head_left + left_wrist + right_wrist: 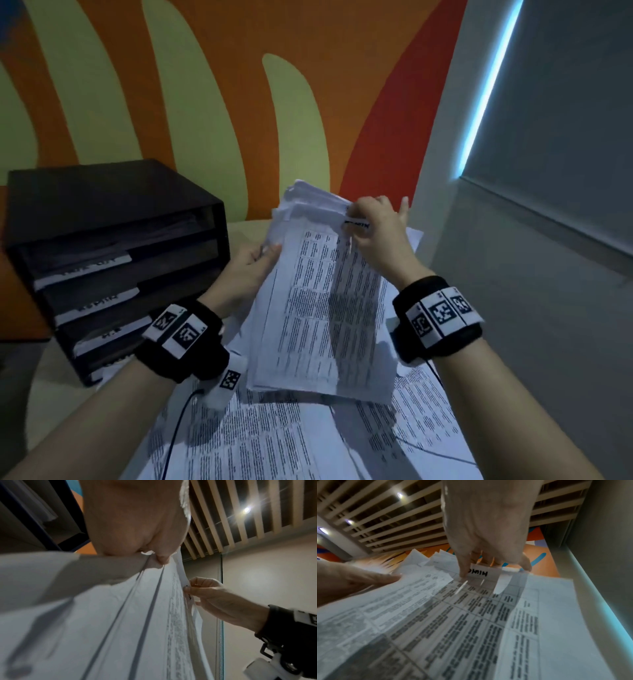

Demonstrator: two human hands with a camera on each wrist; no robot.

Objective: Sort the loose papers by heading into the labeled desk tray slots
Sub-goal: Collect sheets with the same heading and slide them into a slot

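Left hand grips the paper stack; right hand pinches its labeled top sheet; tray lies left.

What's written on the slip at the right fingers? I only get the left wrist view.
Observer: The right wrist view shows the slip upside down. It is handwritten, apparently "DMIN", with the first letter under a finger.
Operator: Where's the tray?
Observer: The tray stands left of the stack. Its white slot labels are too blurred to read.
Operator: Any papers left down?
Observer: Yes, printed sheets lie spread under the stack.
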